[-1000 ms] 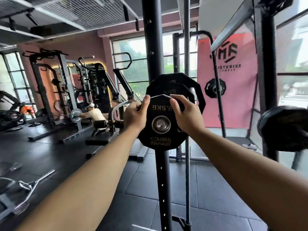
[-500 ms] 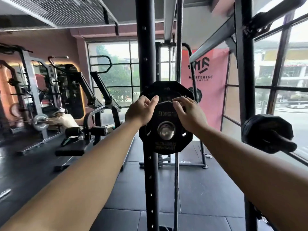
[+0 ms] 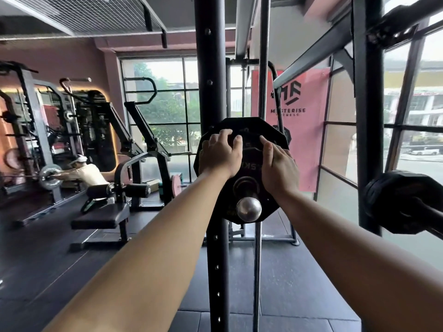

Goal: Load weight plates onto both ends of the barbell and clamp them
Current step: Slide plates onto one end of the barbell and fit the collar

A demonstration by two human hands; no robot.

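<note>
Right now your left hand and right hand curl their fingers over the small black many-sided rubber weight plate at centre frame, on a steel storage peg, so next slide it off squarely.

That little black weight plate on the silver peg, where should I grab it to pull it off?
Grip the small plate by its rim, one hand on each side, as the left hand and right hand nearly do now on its upper edge. It hangs flat on the peg, which points toward you, so probably pull straight back along the peg, not sideways. A bigger plate sits behind it.
</note>
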